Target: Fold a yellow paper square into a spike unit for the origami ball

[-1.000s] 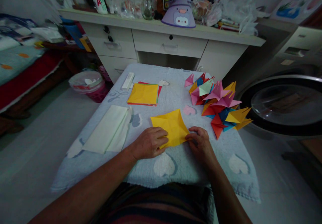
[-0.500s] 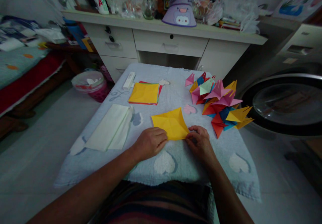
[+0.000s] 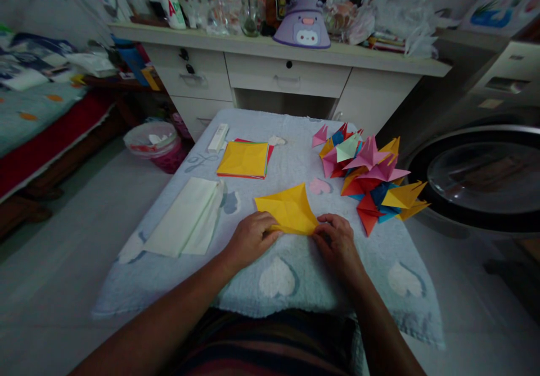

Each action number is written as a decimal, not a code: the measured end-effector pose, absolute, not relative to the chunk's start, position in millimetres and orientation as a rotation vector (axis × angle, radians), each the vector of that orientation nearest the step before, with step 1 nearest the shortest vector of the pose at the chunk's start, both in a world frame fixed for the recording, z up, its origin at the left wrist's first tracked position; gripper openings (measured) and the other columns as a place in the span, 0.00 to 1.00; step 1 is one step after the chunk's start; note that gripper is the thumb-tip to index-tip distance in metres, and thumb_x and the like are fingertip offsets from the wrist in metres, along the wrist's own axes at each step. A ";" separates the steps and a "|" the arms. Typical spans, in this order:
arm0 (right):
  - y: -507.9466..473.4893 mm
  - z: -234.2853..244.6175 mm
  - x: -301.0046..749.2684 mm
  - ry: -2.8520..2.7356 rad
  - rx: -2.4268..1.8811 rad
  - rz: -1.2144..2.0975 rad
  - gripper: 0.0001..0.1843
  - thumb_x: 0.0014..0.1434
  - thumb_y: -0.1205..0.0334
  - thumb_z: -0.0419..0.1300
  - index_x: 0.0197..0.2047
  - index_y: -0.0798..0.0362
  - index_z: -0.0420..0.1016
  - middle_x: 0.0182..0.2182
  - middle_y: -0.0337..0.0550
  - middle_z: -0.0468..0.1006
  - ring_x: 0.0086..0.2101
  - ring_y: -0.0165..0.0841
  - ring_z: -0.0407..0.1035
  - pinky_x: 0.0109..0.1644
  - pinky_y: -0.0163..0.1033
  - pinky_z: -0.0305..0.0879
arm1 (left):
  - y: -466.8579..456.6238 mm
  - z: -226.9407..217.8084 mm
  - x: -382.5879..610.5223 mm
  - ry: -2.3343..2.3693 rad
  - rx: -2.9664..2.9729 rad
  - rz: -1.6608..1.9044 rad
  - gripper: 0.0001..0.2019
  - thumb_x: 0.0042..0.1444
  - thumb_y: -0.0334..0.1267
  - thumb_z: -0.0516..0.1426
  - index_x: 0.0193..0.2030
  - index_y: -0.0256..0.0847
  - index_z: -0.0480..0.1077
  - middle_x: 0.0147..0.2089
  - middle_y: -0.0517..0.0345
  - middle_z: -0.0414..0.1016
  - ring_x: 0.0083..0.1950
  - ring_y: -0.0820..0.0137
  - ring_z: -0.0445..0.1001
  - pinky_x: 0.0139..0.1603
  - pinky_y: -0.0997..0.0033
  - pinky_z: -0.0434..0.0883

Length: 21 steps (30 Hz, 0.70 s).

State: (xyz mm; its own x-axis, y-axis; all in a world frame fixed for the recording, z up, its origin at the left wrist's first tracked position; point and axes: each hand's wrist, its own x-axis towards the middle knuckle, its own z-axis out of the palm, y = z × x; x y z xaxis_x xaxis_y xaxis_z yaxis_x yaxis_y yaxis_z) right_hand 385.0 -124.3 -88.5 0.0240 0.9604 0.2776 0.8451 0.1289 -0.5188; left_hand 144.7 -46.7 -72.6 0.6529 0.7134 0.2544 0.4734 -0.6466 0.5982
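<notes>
A creased sheet of yellow origami paper (image 3: 291, 208) lies in front of me, its near edge lifted slightly. My left hand (image 3: 255, 235) pinches its near left corner between thumb and fingers. At the near right corner, my right hand (image 3: 336, 237) is closed on the paper in the same way. Beyond them sits a stack of square coloured paper (image 3: 243, 159) with yellow on top. To the right is a cluster of folded paper cranes (image 3: 371, 165) in pink, red, blue, yellow and pale green.
A pale folded cloth or paper (image 3: 185, 215) and a small white box (image 3: 218, 138) lie left on the cloth-covered table (image 3: 278, 303). Behind stands a white cabinet (image 3: 291, 72) with bottles and a purple visor (image 3: 304, 18). A bin (image 3: 154, 145) is left, a washing machine (image 3: 485, 156) right.
The near left edge of the yellow paper has risen a little in my left hand, whose thumb now shows more. My right hand keeps its hold. The whole view has shifted slightly.
</notes>
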 end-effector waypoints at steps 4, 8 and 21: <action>-124.6 -90.6 385.8 -1.830 -1.722 0.226 0.04 0.58 0.67 0.59 0.34 0.50 0.76 0.48 0.48 0.72 0.51 0.45 0.63 0.54 0.56 0.60 | -54.6 -79.7 142.2 0.779 2.653 0.747 0.11 0.64 0.40 0.53 0.34 0.39 0.72 0.32 0.55 0.74 0.35 0.69 0.72 0.38 0.68 0.66; -124.8 -94.5 387.1 -1.840 -1.707 0.191 0.06 0.59 0.67 0.58 0.37 0.48 0.77 0.49 0.48 0.71 0.52 0.45 0.62 0.55 0.56 0.59 | -59.1 -81.1 143.3 0.719 2.674 0.705 0.11 0.64 0.38 0.52 0.33 0.39 0.71 0.31 0.56 0.73 0.34 0.70 0.71 0.36 0.69 0.65; -117.6 -87.4 382.5 -1.762 -1.859 0.333 0.07 0.58 0.61 0.58 0.34 0.49 0.79 0.47 0.47 0.73 0.48 0.44 0.65 0.53 0.54 0.60 | -63.5 -75.6 142.3 1.232 2.225 0.747 0.12 0.54 0.37 0.60 0.23 0.39 0.65 0.36 0.56 0.69 0.41 0.66 0.68 0.43 0.63 0.68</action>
State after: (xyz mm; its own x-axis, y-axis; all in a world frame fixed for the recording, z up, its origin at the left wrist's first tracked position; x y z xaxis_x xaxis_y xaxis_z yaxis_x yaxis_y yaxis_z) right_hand 382.5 -117.6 -87.4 0.1096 0.9755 0.1906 0.8389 0.0121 -0.5442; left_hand 142.3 -63.5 -75.6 0.4444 0.8669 0.2258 0.6012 -0.4755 0.6422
